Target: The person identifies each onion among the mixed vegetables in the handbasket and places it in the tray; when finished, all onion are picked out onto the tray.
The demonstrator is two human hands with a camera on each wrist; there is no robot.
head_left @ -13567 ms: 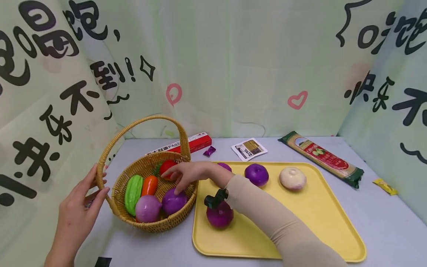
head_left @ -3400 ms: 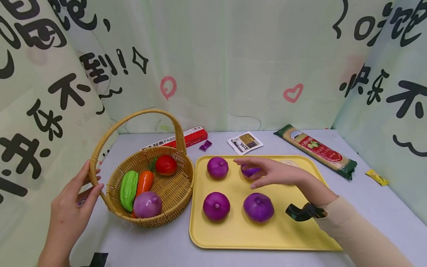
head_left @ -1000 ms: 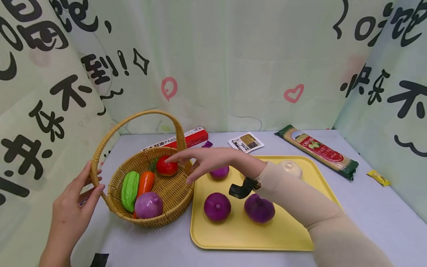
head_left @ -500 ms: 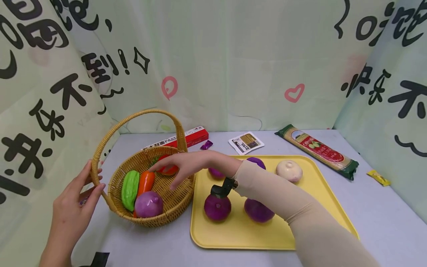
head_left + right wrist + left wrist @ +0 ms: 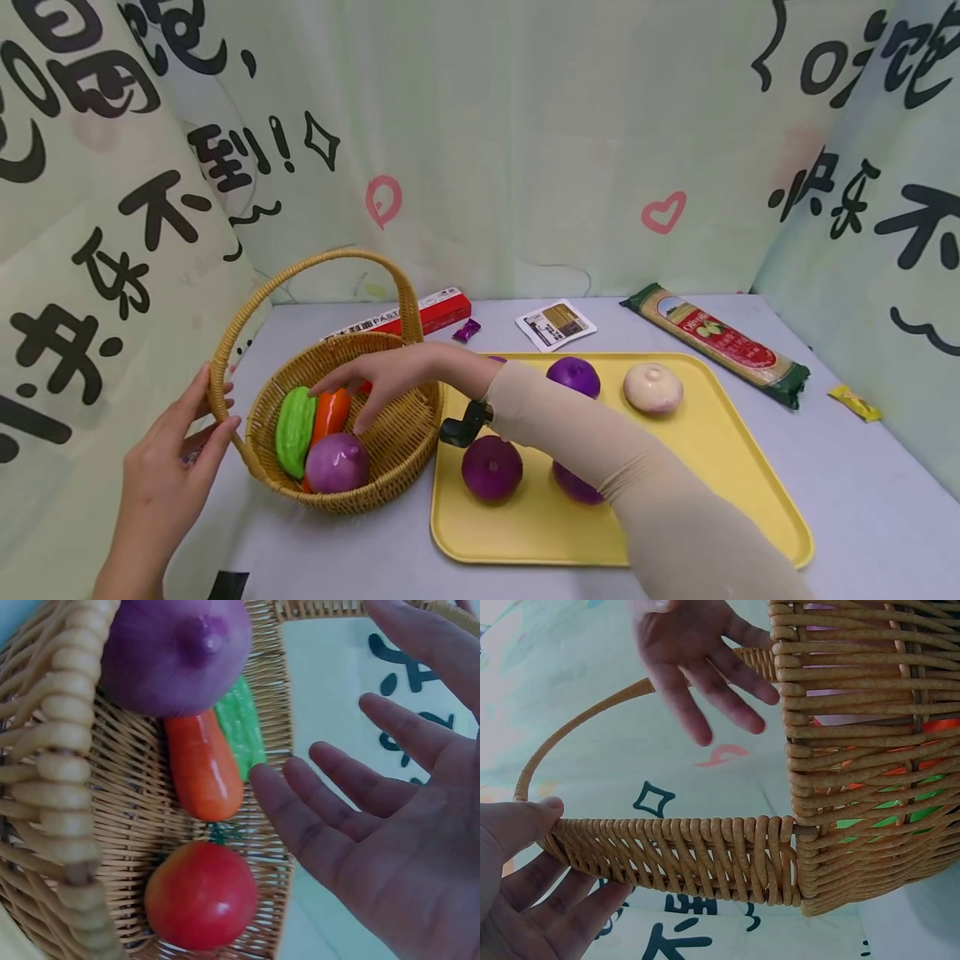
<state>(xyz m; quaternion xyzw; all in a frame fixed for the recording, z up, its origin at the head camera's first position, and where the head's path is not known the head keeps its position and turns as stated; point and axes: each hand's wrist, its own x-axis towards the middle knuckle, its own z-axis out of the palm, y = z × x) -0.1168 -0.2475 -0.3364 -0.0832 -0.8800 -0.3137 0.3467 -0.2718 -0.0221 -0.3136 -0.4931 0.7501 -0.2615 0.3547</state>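
Right hand hovers over the wicker basket, fingers spread wide, palm down, holding nothing. Below it in the basket: pale purple onion, carrot, green bitter gourd, tomato. Left hand holds the basket handle at its left base, thumb and fingers around the weave. Basket sits on the tabletop, just left of the yellow tray. Tray carries purple onions and a white onion.
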